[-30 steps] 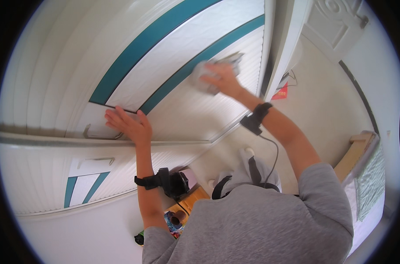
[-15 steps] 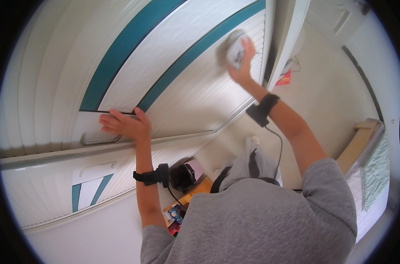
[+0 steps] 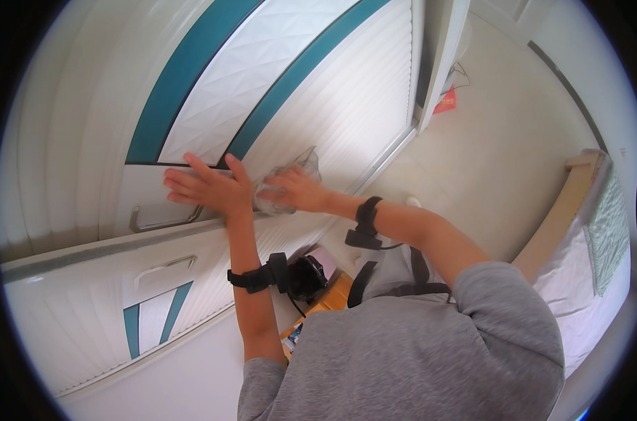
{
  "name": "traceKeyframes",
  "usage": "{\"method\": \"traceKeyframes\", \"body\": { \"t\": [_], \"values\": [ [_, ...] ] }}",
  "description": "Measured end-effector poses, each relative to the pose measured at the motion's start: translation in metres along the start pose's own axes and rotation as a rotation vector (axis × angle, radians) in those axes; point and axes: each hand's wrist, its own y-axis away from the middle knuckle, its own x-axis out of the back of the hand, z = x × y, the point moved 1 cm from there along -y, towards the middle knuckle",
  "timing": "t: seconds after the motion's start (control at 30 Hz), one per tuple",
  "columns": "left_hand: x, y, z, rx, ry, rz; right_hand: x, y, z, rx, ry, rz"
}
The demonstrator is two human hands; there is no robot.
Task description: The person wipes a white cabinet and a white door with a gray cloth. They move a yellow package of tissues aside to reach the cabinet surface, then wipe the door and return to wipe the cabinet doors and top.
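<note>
My left hand [image 3: 217, 191] lies against a white ribbed wardrobe door [image 3: 353, 91], its fingers spread over the lower end of the panel with two teal stripes [image 3: 276, 84]. Below those fingers is a metal bar handle [image 3: 165, 223]. Close to its right, my right hand [image 3: 301, 191] presses a crumpled greyish-white cloth [image 3: 309, 165] to the ribbed surface. Motion blurs the fingers of that hand, and part of the cloth is hidden under them.
A second striped door with its own handle [image 3: 165, 266] stands at the lower left. Near my legs are a dark bag-like thing [image 3: 306, 278] and an orange surface [image 3: 332, 295]. On the right is a bed with a wooden frame [image 3: 553, 210]. A red item [image 3: 445, 102] lies on the far floor.
My right hand has swept the cloth from the upper right of the door down and left, close to my left hand. My left hand stays spread on the door.
</note>
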Motion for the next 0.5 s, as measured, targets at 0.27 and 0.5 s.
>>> {"method": "traceKeyframes", "body": {
  "t": [0.27,0.5],
  "values": [
    [-0.002,-0.009,0.009,0.004,-0.029,-0.007,0.127,0.028,0.177,-0.150,0.286,0.105],
    [-0.004,-0.013,0.018,-0.015,-0.059,0.060,0.215,0.022,0.285,-0.508,0.216,0.341]
  ]
}}
